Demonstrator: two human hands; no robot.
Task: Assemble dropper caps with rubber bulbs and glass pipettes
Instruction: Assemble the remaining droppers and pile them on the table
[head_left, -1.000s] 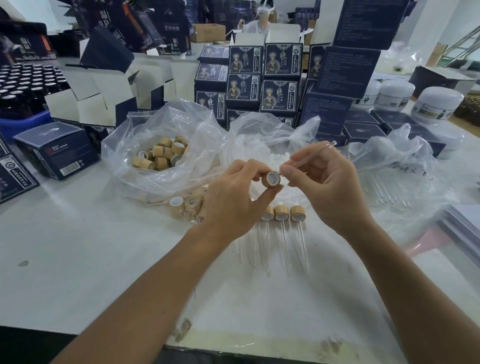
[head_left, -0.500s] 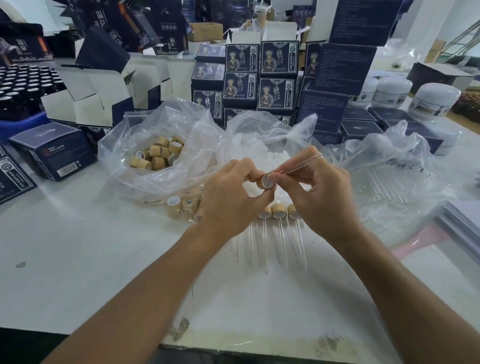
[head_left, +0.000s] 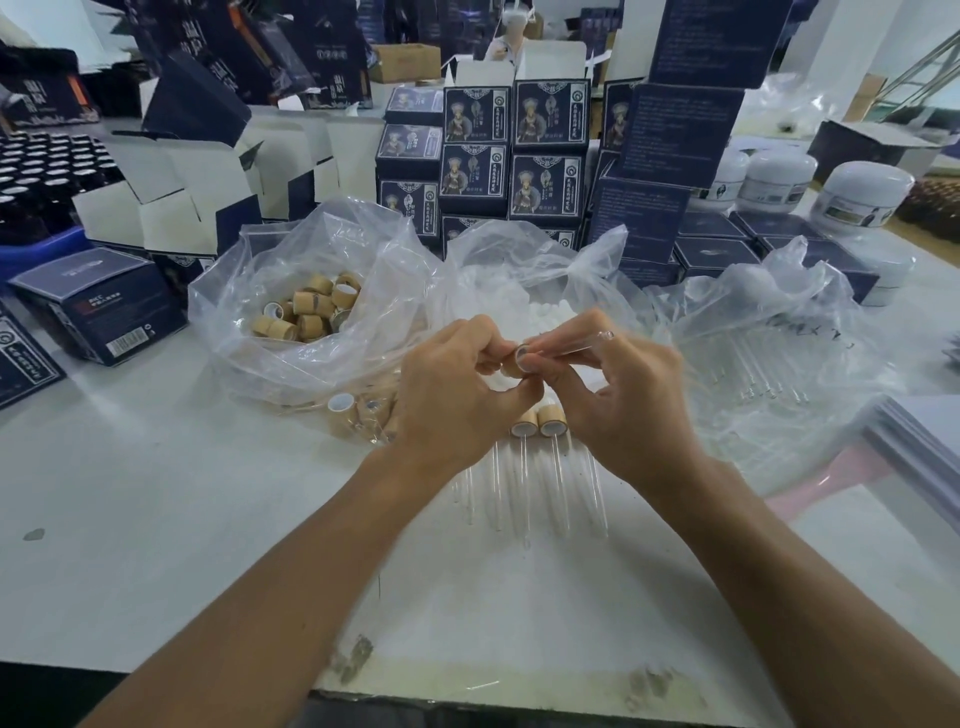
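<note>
My left hand (head_left: 452, 384) pinches a small bamboo-coloured dropper cap (head_left: 517, 362) above the table, its white-lined opening facing my right hand. My right hand (head_left: 623, 395) pinches a clear glass pipette (head_left: 576, 345) whose near end sits at the cap's opening; its rounded tip points up to the right. Finished droppers (head_left: 540, 452) lie in a row under my hands, caps away from me, glass tubes toward me. A plastic bag of loose caps (head_left: 311, 306) lies at the left, a bag of white rubber bulbs (head_left: 540, 312) behind my hands, a bag of pipettes (head_left: 769, 364) at the right.
Dark blue printed boxes (head_left: 514, 150) are stacked behind the bags, open white-lined cartons (head_left: 176, 202) at the left. White jars (head_left: 862, 192) stand at the back right. Dark bottles (head_left: 36, 171) fill a blue tray at far left. A stack of sheets (head_left: 924, 436) lies at the right edge.
My hands have come closer together and lower. The pipette's end has moved up to the cap's opening and less of the tube shows between my fingers.
</note>
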